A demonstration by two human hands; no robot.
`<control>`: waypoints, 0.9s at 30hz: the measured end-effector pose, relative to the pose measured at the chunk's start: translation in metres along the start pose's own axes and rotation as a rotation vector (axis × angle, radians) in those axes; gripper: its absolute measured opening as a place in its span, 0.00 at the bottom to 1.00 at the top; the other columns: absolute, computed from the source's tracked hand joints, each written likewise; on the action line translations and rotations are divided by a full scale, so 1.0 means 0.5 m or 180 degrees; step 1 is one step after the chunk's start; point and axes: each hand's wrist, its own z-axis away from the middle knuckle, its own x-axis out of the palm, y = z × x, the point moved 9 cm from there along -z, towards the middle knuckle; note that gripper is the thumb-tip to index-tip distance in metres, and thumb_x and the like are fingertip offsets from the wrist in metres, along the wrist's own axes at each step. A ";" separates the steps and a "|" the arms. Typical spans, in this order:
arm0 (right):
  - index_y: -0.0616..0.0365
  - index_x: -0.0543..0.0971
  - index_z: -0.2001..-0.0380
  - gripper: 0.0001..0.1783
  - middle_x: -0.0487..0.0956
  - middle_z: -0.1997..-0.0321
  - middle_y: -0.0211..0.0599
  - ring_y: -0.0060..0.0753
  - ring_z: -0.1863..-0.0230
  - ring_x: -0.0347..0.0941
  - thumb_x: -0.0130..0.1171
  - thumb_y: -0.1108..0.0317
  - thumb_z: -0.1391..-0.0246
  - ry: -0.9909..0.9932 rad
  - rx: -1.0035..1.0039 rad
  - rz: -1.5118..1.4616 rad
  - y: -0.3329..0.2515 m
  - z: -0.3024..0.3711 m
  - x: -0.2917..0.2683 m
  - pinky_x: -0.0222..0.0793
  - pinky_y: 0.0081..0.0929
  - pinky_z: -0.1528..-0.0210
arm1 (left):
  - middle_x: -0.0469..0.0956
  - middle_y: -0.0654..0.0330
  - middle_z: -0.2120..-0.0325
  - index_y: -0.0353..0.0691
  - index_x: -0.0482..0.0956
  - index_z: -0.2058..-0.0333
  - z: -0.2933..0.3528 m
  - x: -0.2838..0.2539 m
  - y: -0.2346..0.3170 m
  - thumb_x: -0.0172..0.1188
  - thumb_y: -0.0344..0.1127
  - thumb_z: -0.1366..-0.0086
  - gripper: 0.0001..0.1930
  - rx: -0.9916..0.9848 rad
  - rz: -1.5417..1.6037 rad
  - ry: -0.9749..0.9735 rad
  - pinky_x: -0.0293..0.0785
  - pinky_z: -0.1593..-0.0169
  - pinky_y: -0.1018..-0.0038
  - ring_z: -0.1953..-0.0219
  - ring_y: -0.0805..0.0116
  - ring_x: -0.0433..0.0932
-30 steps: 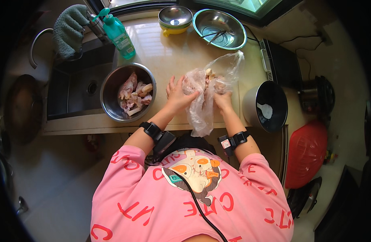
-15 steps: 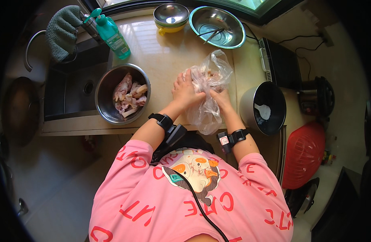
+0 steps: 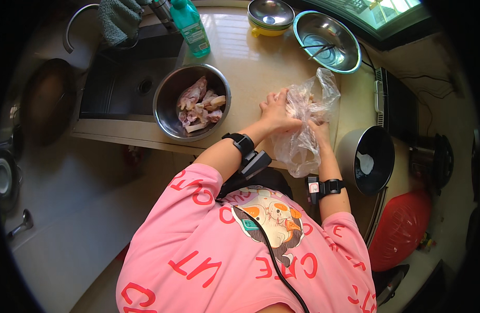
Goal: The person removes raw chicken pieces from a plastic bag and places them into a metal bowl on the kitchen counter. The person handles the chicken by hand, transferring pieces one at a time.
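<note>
A clear plastic bag (image 3: 304, 151) with pale raw meat pieces showing through it rests on the counter in front of me. My left hand (image 3: 278, 113) wraps the bag's left side, fingers curled against the plastic. On the other side, my right hand (image 3: 320, 131) grips the gathered plastic, its fingertips partly hidden by the bag. To the left of both hands is a steel bowl (image 3: 163, 116) holding several pieces of raw meat on the bone (image 3: 195, 107).
A dark sink (image 3: 112, 99) lies left, beside a green bottle (image 3: 192, 31). Stacked bowls (image 3: 271, 18) and a steel basin (image 3: 336, 34) with dark utensils stand behind. At right are a dark-lined pot (image 3: 378, 156) holding a white scoop (image 3: 364, 163), and a red basket-like object (image 3: 402, 224).
The whole scene has shifted rightward and tilted in the picture as my head turned. Both hands stay on the plastic bag, with little visible change in their hold.
</note>
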 end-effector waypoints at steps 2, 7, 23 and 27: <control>0.63 0.79 0.56 0.22 0.80 0.57 0.39 0.29 0.59 0.77 0.66 0.71 0.58 0.0014 0.0080 -0.0211 0.012 0.008 0.002 0.71 0.28 0.58 | 0.54 0.38 0.41 0.49 0.51 0.34 0.002 0.007 -0.007 0.69 0.52 0.67 0.58 -0.0011 0.0070 0.0018 0.59 0.38 0.53 0.42 0.35 0.57; 0.67 0.78 0.54 0.24 0.79 0.55 0.43 0.31 0.56 0.76 0.66 0.66 0.56 0.0530 0.0682 -0.0701 0.040 0.056 0.006 0.70 0.29 0.54 | 0.53 0.36 0.41 0.41 0.51 0.34 0.036 0.012 -0.012 0.71 0.57 0.66 0.61 0.0200 0.0007 0.0424 0.54 0.36 0.53 0.41 0.35 0.56; 0.79 0.46 0.41 0.62 0.63 0.39 0.60 0.49 0.39 0.63 0.75 0.54 0.66 0.0294 0.0971 0.0156 -0.040 0.079 0.028 0.62 0.32 0.39 | 0.57 0.36 0.43 0.36 0.50 0.35 0.045 -0.014 -0.031 0.69 0.57 0.61 0.58 0.0144 -0.0141 0.0367 0.55 0.37 0.55 0.39 0.40 0.56; 0.79 0.48 0.42 0.65 0.61 0.40 0.64 0.55 0.38 0.62 0.76 0.49 0.73 0.0265 0.0849 0.1303 -0.036 0.065 0.008 0.61 0.35 0.37 | 0.58 0.35 0.44 0.38 0.51 0.35 0.053 -0.008 -0.039 0.70 0.57 0.61 0.58 0.0356 -0.0253 0.0505 0.51 0.36 0.54 0.39 0.40 0.55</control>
